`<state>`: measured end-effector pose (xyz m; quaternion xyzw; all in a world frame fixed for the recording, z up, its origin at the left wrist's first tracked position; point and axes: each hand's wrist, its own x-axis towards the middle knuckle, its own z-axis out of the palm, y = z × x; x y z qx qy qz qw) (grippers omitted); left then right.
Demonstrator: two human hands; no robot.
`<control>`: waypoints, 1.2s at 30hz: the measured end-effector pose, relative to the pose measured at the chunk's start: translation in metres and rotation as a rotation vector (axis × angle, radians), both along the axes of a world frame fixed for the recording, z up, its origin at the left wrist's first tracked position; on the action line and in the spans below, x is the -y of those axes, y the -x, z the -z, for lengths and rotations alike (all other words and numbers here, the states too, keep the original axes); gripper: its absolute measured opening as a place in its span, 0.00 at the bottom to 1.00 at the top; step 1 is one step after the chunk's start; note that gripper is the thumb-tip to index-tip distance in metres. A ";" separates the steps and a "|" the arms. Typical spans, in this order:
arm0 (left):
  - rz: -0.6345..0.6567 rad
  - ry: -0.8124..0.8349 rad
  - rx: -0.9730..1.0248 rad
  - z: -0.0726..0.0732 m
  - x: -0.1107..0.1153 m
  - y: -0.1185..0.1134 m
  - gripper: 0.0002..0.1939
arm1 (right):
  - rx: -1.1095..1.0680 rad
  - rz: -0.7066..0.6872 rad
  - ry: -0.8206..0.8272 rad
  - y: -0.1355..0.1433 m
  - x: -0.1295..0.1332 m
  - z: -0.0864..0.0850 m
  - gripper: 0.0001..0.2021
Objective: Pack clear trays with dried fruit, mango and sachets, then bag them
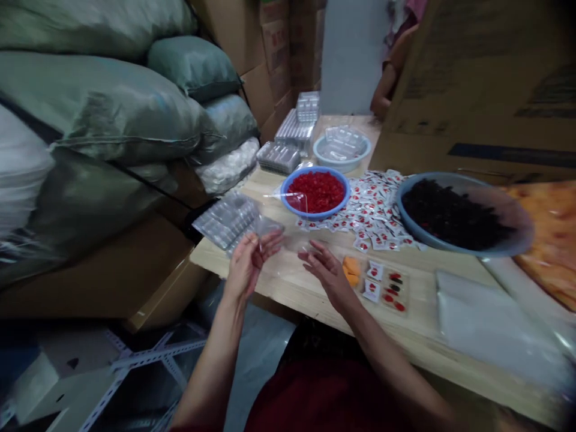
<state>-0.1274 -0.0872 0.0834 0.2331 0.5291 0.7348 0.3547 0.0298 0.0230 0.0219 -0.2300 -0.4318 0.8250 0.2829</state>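
My left hand is at the table's front left, its thumb and index finger closed on a clear plastic bag that is blurred and hard to make out. My right hand is just right of the bag, fingers spread and holding nothing visible. Beside it lies a clear tray with orange pieces, small white packets and red and dark pieces in compartments. Clear empty trays are stacked left of my left hand. Behind my hands is a blue basin of red pieces.
White packets are piled mid-table, beside a basin of dark pieces. Plastic bags lie at right. Tray stacks and a light basin stand behind. Full sacks line the left. A person's arm shows at the back.
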 end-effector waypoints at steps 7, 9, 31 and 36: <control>0.134 0.148 -0.083 0.030 -0.018 -0.041 0.23 | 0.217 0.037 -0.234 -0.117 0.001 0.011 0.19; 0.319 0.209 -0.152 0.030 -0.023 -0.047 0.26 | 0.340 0.061 -0.316 -0.147 0.003 0.016 0.19; 0.051 0.568 -1.157 0.135 -0.147 -0.100 0.11 | 0.883 0.559 -0.933 -0.175 -0.124 0.093 0.20; 0.177 0.622 -1.138 0.131 -0.125 -0.102 0.15 | 0.968 0.475 -0.942 -0.179 -0.113 0.086 0.21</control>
